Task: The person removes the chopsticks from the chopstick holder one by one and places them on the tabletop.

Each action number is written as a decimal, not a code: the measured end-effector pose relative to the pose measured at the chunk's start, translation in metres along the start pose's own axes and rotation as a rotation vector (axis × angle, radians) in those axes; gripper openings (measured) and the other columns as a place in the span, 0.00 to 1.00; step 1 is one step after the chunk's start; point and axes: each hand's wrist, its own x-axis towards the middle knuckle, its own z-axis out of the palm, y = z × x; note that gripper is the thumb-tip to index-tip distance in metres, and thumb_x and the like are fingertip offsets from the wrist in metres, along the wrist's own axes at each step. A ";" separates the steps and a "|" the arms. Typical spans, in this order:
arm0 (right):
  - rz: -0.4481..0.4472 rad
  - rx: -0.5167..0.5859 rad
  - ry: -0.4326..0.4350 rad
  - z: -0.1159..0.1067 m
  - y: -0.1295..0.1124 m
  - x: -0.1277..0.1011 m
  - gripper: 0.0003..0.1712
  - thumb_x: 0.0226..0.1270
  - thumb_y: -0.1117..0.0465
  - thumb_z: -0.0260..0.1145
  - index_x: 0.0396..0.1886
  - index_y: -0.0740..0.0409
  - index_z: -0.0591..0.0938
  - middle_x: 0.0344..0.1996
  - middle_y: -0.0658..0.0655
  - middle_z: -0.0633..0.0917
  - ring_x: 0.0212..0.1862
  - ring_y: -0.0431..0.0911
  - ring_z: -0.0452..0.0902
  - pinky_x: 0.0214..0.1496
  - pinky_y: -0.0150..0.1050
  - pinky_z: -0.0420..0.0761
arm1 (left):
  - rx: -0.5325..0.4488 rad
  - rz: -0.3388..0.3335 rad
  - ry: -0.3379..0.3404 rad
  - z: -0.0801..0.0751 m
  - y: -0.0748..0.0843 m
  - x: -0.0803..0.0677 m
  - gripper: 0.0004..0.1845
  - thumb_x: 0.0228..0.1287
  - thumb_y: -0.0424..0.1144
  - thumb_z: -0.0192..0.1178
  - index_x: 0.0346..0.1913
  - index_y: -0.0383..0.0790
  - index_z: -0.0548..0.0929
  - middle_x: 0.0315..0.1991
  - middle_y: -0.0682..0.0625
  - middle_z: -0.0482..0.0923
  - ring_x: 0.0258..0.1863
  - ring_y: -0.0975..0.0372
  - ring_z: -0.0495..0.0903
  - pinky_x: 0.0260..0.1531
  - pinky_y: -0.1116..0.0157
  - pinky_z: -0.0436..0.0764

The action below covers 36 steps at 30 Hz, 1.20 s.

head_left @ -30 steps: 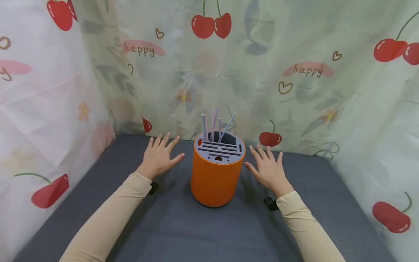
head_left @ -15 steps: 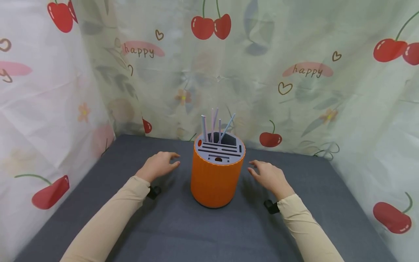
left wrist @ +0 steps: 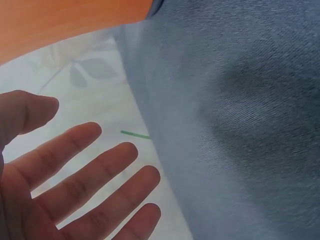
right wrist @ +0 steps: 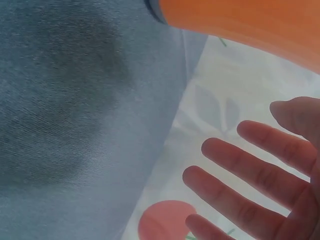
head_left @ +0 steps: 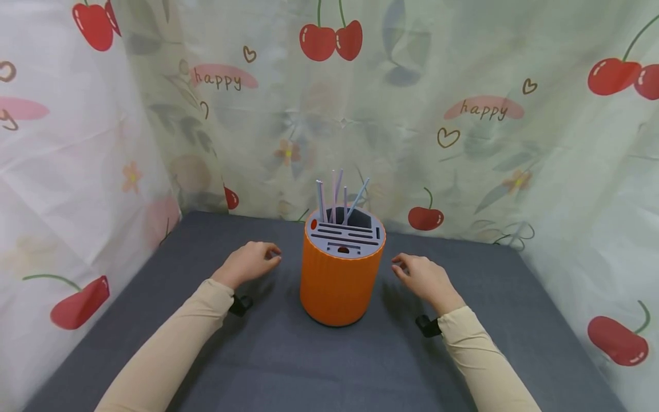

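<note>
An orange ribbed cylindrical holder (head_left: 337,286) stands upright mid-table, with a grey slotted top (head_left: 346,236). Several thin grey and pink sticks (head_left: 337,200) poke up from its back compartment. My left hand (head_left: 249,263) hovers just left of the holder, fingers relaxed and drooping, holding nothing. My right hand (head_left: 423,276) hovers just right of it in the same way. Neither touches the holder. The left wrist view shows the left hand (left wrist: 75,185) with bare loose fingers below the holder (left wrist: 65,20). In the right wrist view the right hand (right wrist: 260,175) is likewise bare beside the holder (right wrist: 245,20).
A dark grey cloth covers the table (head_left: 309,366). Cherry-print curtains (head_left: 463,143) close off the back and both sides, reaching the table edges. Small black wrist-camera mounts show at each cuff.
Both hands went from raised with fingers spread to lower, with fingers drooping loosely. They stay either side of the holder, which has not moved.
</note>
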 end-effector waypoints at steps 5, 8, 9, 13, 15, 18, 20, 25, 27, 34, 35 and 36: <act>-0.006 0.042 -0.002 -0.010 -0.001 0.000 0.18 0.72 0.50 0.60 0.53 0.54 0.82 0.42 0.54 0.87 0.39 0.46 0.83 0.44 0.49 0.84 | -0.046 0.026 0.003 -0.012 0.005 0.001 0.19 0.71 0.49 0.54 0.58 0.45 0.80 0.50 0.45 0.82 0.40 0.58 0.82 0.42 0.56 0.83; -0.012 0.104 -0.005 -0.025 -0.001 0.001 0.20 0.73 0.48 0.57 0.56 0.53 0.80 0.45 0.54 0.87 0.43 0.47 0.83 0.47 0.50 0.84 | -0.114 0.073 0.019 -0.028 0.012 0.000 0.19 0.72 0.50 0.53 0.59 0.45 0.79 0.51 0.45 0.81 0.44 0.56 0.82 0.45 0.54 0.82; -0.012 0.133 -0.005 -0.032 -0.002 0.001 0.21 0.74 0.47 0.56 0.57 0.52 0.80 0.46 0.55 0.86 0.44 0.48 0.83 0.48 0.50 0.83 | -0.147 0.096 0.028 -0.035 0.015 0.000 0.19 0.72 0.50 0.52 0.59 0.45 0.79 0.52 0.45 0.81 0.45 0.55 0.82 0.47 0.54 0.82; -0.021 0.312 0.033 -0.061 -0.007 0.006 0.24 0.74 0.42 0.53 0.60 0.49 0.77 0.51 0.56 0.84 0.51 0.52 0.81 0.52 0.53 0.81 | -0.303 0.160 0.086 -0.067 0.033 -0.002 0.20 0.73 0.51 0.52 0.60 0.47 0.78 0.53 0.46 0.80 0.50 0.53 0.80 0.50 0.51 0.80; -0.044 0.440 0.064 -0.075 -0.013 0.009 0.25 0.74 0.43 0.54 0.61 0.50 0.76 0.52 0.58 0.83 0.53 0.54 0.80 0.55 0.54 0.80 | -0.406 0.189 0.122 -0.082 0.044 -0.003 0.19 0.72 0.51 0.53 0.60 0.48 0.78 0.53 0.45 0.80 0.51 0.53 0.79 0.51 0.52 0.80; -0.083 0.667 0.074 -0.088 -0.021 0.016 0.25 0.73 0.45 0.57 0.62 0.54 0.75 0.56 0.62 0.80 0.57 0.57 0.77 0.62 0.54 0.77 | -0.593 0.232 0.162 -0.098 0.061 -0.004 0.19 0.71 0.49 0.55 0.59 0.46 0.78 0.53 0.45 0.80 0.49 0.55 0.80 0.52 0.54 0.81; -0.102 0.814 0.061 -0.091 -0.027 0.020 0.26 0.73 0.48 0.58 0.63 0.58 0.74 0.59 0.64 0.77 0.61 0.58 0.74 0.66 0.54 0.73 | -0.715 0.261 0.174 -0.103 0.072 -0.004 0.19 0.71 0.47 0.57 0.59 0.43 0.78 0.54 0.44 0.80 0.49 0.56 0.81 0.54 0.56 0.81; -0.102 1.069 0.004 -0.082 -0.036 0.030 0.26 0.72 0.51 0.60 0.63 0.60 0.73 0.62 0.60 0.73 0.65 0.53 0.70 0.69 0.52 0.70 | -0.936 0.286 0.148 -0.101 0.086 0.000 0.18 0.70 0.40 0.58 0.58 0.36 0.77 0.56 0.39 0.77 0.52 0.51 0.80 0.55 0.57 0.81; -0.092 1.127 -0.020 -0.075 -0.038 0.032 0.25 0.72 0.52 0.60 0.62 0.60 0.73 0.61 0.57 0.74 0.63 0.49 0.71 0.69 0.51 0.70 | -0.983 0.282 0.119 -0.096 0.087 0.002 0.18 0.70 0.38 0.58 0.59 0.34 0.76 0.58 0.37 0.75 0.54 0.49 0.79 0.56 0.57 0.81; -0.069 1.231 -0.065 -0.056 -0.042 0.033 0.26 0.72 0.54 0.61 0.64 0.62 0.72 0.55 0.51 0.77 0.55 0.41 0.76 0.64 0.41 0.76 | -1.047 0.256 0.070 -0.079 0.087 0.007 0.20 0.67 0.37 0.61 0.60 0.34 0.75 0.59 0.36 0.74 0.56 0.49 0.79 0.56 0.58 0.80; -0.069 1.246 -0.070 -0.054 -0.042 0.033 0.26 0.71 0.54 0.61 0.63 0.61 0.72 0.53 0.50 0.78 0.54 0.41 0.76 0.62 0.38 0.78 | -1.046 0.253 0.074 -0.079 0.087 0.007 0.20 0.67 0.37 0.61 0.59 0.35 0.75 0.58 0.37 0.74 0.55 0.50 0.79 0.55 0.59 0.81; -0.068 1.260 -0.072 -0.053 -0.042 0.033 0.25 0.71 0.55 0.62 0.63 0.60 0.73 0.52 0.50 0.78 0.53 0.41 0.77 0.59 0.35 0.79 | -1.047 0.249 0.076 -0.078 0.087 0.007 0.20 0.67 0.37 0.62 0.59 0.35 0.76 0.57 0.37 0.75 0.53 0.51 0.80 0.55 0.59 0.81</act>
